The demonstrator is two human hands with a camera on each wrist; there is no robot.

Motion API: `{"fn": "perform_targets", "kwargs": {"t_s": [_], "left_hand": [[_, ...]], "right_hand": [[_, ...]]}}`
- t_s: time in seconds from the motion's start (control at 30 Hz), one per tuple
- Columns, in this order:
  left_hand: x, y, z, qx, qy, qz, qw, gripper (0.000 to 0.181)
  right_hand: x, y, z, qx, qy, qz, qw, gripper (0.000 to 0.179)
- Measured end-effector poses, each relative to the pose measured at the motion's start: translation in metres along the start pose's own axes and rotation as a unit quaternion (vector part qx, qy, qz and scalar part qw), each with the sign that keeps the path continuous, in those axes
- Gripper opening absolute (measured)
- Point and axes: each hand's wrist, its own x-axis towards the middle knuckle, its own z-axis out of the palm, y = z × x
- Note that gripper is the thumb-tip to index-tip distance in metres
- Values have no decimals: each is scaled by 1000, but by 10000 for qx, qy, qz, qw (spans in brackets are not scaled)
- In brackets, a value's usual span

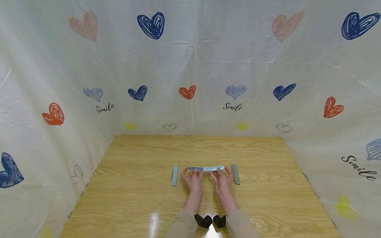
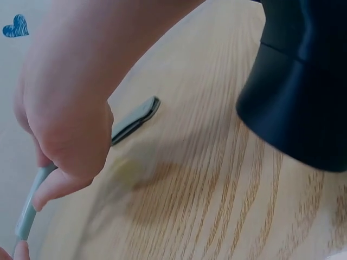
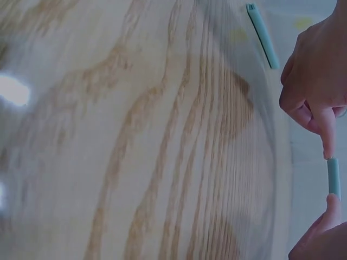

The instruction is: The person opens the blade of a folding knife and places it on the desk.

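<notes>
An unfolded folding knife (image 1: 213, 168) is held level above the table, its blade pointing left and its light blue handle to the right. My left hand (image 1: 192, 181) pinches it at the blade. The handle's end is gripped by my right hand (image 1: 223, 181). Part of the light blue handle (image 2: 30, 208) shows between fingers in the left wrist view, and part of the same handle (image 3: 333, 179) in the right wrist view. Left of the hands lies a folded light blue knife (image 1: 174, 175). A folded grey-green knife (image 1: 235, 174) lies to their right.
The wooden table (image 1: 134, 198) carries both folded knives. Behind it and along its sides hangs a pale curtain (image 1: 190, 66) printed with hearts. Dark wrist-worn devices (image 1: 203, 221) show near the sleeves, and a dark rounded housing (image 2: 298, 97) fills the left wrist view's upper right.
</notes>
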Motion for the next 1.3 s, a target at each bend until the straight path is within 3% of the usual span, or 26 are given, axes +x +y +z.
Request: {"fn": "perform_targets", "kwargs": {"t_s": [0.17, 0.37, 0.6, 0.9, 1.3], "left_hand": [[9, -11, -2, 88, 55, 91, 9999, 51], [20, -14, -8, 157, -85, 141, 9997, 51], [32, -10, -15, 730, -154, 97, 9972, 55], [48, -3, -21, 1172, -400, -522, 9909, 62], [52, 7, -25, 1613, -652, -888, 9807, 62]], "right_hand": [[8, 4, -3, -152, 24, -59, 9999, 35], [18, 5, -9, -968, -403, -100, 9944, 51], [26, 3, -12, -1592, -839, 232, 9834, 62], [36, 2, -12, -2445, -1183, 802, 9591, 74], [40, 0, -12, -2712, -1237, 958, 9497, 74]]}}
